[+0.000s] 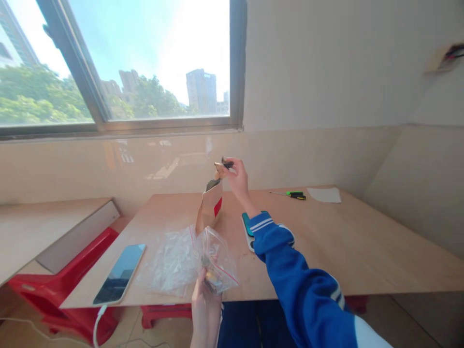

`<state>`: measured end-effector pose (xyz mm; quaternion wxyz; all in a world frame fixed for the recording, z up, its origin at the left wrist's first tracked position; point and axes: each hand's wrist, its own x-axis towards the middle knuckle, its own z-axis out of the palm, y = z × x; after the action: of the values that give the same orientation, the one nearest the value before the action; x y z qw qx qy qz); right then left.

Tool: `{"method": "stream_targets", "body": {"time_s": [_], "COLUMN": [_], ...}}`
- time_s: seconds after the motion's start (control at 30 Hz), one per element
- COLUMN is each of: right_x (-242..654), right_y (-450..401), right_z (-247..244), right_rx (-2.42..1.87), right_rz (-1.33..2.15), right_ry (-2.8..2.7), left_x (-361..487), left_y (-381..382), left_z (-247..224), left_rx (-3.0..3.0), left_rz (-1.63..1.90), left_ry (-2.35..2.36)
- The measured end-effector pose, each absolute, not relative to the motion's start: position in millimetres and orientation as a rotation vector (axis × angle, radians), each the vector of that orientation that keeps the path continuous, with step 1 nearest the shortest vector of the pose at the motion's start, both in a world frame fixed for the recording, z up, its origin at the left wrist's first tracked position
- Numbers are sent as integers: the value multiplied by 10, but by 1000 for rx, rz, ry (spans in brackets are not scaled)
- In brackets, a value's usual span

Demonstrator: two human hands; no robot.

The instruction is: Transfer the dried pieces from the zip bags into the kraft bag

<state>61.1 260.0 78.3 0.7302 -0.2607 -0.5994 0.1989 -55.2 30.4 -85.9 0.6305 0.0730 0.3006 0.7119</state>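
My left hand, low at the table's front edge, is closed on a clear zip bag with a red seal line. Something small sits inside that bag, too unclear to name. Over the table's far side, my right hand pinches a small dark piece above an upright brown paper bag with a red patch. The paper bag's mouth is open and dark inside. Left of my left hand lies a pile of clear plastic bags.
A phone with a white cable lies at the table's left. Beneath my right sleeve is a white and teal device, partly hidden. Screwdrivers and a white paper lie at the back right. A red stool stands left.
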Motion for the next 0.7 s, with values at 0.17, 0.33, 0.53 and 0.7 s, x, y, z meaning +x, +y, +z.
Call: {"method": "stream_targets", "body": {"time_s": [0.17, 0.33, 0.53, 0.7], "right_x": [494, 463, 386, 359], "right_y": [2740, 2820, 2908, 2924], "right_z": [558, 563, 651, 519], "right_rx": [-557, -533, -524, -535], "right_rz": [472, 461, 469, 523], "right_ry": [-1407, -1388, -1453, -1534], "left_x": [-600, -610, -606, -612], "left_y": [338, 350, 360, 363], "left_z": [-659, -637, -746, -765], "left_rx": [-18, -58, -4, 28], "left_rz": [1558, 1563, 1553, 1555], "left_ry": [655, 655, 641, 632]}}
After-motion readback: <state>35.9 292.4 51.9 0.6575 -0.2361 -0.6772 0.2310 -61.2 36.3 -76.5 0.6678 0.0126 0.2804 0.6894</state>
